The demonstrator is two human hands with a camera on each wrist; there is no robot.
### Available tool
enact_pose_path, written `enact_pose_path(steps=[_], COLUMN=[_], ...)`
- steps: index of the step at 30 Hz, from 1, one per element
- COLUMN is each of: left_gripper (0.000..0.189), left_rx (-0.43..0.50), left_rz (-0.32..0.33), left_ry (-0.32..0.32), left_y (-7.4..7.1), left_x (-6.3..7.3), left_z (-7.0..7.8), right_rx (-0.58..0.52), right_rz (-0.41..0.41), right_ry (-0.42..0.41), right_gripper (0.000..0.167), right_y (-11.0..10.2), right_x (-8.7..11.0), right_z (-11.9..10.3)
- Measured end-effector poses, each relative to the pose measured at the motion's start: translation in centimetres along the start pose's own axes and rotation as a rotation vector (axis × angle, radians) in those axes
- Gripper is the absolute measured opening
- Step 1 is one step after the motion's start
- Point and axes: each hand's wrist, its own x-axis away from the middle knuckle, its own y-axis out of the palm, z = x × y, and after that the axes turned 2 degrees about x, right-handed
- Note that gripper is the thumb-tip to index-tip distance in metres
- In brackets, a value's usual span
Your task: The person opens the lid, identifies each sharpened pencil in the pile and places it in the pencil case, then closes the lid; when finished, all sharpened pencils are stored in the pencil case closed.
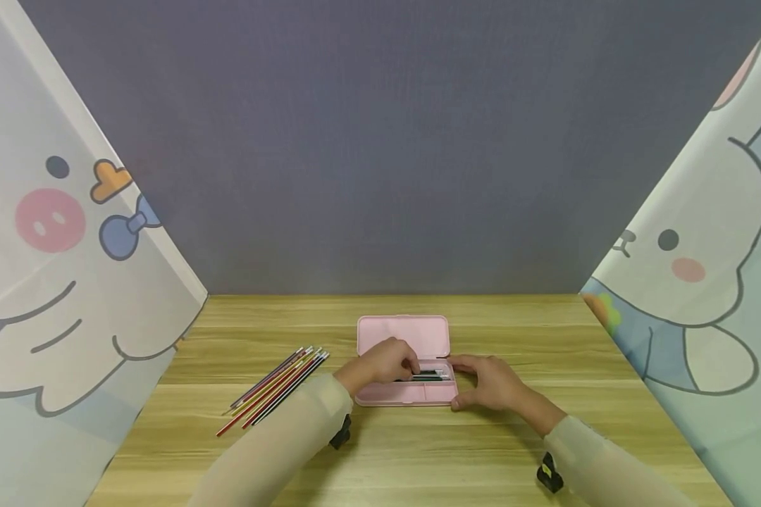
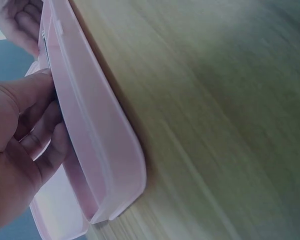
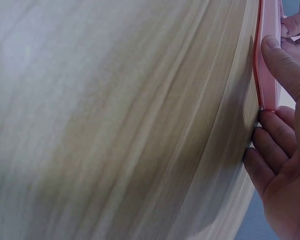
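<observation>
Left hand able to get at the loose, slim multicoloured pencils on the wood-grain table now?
Likely yes: the multicoloured pencils lie beside the left sleeve with nothing on top. The left hand would first need to leave the rectangular pink pencil case.

Left grip [image 1: 390, 360] in a downward curl, right grip [image 1: 491, 384] wide.

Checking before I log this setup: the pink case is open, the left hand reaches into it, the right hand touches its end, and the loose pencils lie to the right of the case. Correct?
Not quite: the loose pencils lie to the left of the pink case, as the head view shows. The rest stands.
</observation>
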Motion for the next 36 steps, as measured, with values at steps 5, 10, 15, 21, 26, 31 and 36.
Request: enact_pose_path(steps=[5, 10, 15, 21, 26, 31, 36], left_gripper=[0.012, 0.011, 0.012, 0.018, 0.021, 0.022, 0.024], left_rx=[0.013, 0.046, 0.133, 0.205, 0.223, 0.260, 0.341], left_rz=[0.016, 0.028, 0.019, 0.058, 0.128, 0.191, 0.190], left_ry=[-0.007, 0.041, 0.062, 0.078, 0.084, 0.026, -0.039], left_y=[0.0, -0.2, -1.1, -3.2, -5.8, -8.1, -8.8], left_x=[0.1, 0.3, 1.1, 3.2, 6.6, 10.9, 15.0], left_z=[-0.1, -0.6, -1.2, -2.5, -4.6, -7.5, -11.0], right_rx=[0.001, 0.003, -0.011, -0.004, -0.005, -0.012, -0.019], right_rz=[-0.002, 0.001, 0.006, 0.006, 0.010, 0.009, 0.000], right_ry=[0.000, 0.002, -0.006, -0.009, -0.011, -0.002, -0.001], right_gripper=[0.091, 0.091, 0.090, 0.090, 0.089, 0.088, 0.088], right_y=[0.0, 0.0, -0.2, -0.1, 0.0, -0.1, -0.2], right_x=[0.0, 0.0, 0.1, 0.2, 0.2, 0.3, 0.2], right_z=[0.0, -0.1, -0.3, -0.3, -0.3, -0.3, -0.3])
